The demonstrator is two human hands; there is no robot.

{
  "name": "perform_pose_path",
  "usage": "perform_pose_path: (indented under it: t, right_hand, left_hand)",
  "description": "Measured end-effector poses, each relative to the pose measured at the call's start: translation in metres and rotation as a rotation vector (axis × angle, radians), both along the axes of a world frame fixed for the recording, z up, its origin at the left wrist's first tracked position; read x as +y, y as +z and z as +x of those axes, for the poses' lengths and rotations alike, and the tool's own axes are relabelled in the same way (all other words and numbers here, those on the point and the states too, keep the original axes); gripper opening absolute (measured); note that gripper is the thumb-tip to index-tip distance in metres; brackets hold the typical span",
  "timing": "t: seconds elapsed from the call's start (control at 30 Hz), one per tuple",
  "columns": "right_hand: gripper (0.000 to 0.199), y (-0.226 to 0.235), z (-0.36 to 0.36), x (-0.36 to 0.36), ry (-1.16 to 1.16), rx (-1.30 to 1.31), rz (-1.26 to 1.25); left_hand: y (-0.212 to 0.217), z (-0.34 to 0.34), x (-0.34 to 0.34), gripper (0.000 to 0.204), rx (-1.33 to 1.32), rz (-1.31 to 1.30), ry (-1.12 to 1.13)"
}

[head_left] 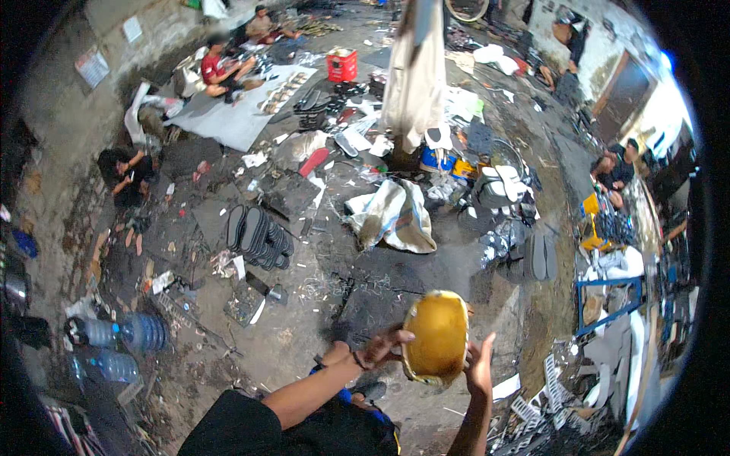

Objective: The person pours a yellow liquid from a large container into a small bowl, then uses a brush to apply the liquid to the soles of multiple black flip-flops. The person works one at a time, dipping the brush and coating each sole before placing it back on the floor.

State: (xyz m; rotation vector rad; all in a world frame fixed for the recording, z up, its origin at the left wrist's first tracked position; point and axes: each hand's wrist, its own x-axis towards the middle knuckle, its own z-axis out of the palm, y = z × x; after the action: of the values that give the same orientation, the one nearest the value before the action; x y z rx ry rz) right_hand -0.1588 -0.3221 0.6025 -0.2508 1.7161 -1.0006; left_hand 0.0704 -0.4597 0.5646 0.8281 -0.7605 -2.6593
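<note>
An oblong yellow tub [435, 338] with a pale, ragged rim is held up in front of me, tilted so its amber inside faces me. What it contains, if anything, I cannot make out. My left hand [384, 348], with a dark band at the wrist, grips its left edge, thumb over the rim. Against the right edge rests my right hand [479, 365], one digit pointing up and the others partly hidden by the tub. Beneath are my legs and a sandalled foot [371, 391].
Stacked dark soles [258, 237] lie ahead left, near a crumpled white sack [391, 216]. Large water bottles [141, 333] lie at left. A blue frame [610, 305] and white scraps [544, 403] are at right. A cloth-draped post [415, 83] rises beyond; several people sit around.
</note>
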Motion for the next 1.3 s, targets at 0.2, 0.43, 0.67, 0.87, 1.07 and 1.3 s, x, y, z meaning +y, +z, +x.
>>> perform_pose_path:
  t: [0.2,0.43,0.67,0.87,1.07,1.3]
  right_hand:
    - [0.114,-0.002,0.084,-0.195,0.357,-0.233,-0.166]
    - [0.108,0.010,0.191,-0.396,0.498,-0.377,-0.286]
    - [0.103,-0.088,0.161,-0.502,0.316,-0.290,0.066]
    - [0.088,-0.204,0.043,-0.471,0.228,-0.160,0.627]
    - [0.057,-0.246,0.049,-0.643,0.141,0.089,0.773]
    - [0.047,-0.219,0.146,-0.992,0.312,0.214,0.123]
  left_hand:
    - [-0.020,0.119,-0.106,0.066,0.021,-0.038,0.407]
    - [0.023,0.228,-0.247,0.055,0.034,-0.072,0.701]
    - [0.022,0.313,-0.389,0.054,0.076,-0.017,1.130]
    - [0.014,0.390,-0.523,0.060,0.018,-0.072,1.416]
    - [0.053,0.433,-0.698,0.063,-0.095,-0.144,1.584]
    - [0.083,0.481,-0.952,0.063,-0.197,-0.126,1.621]
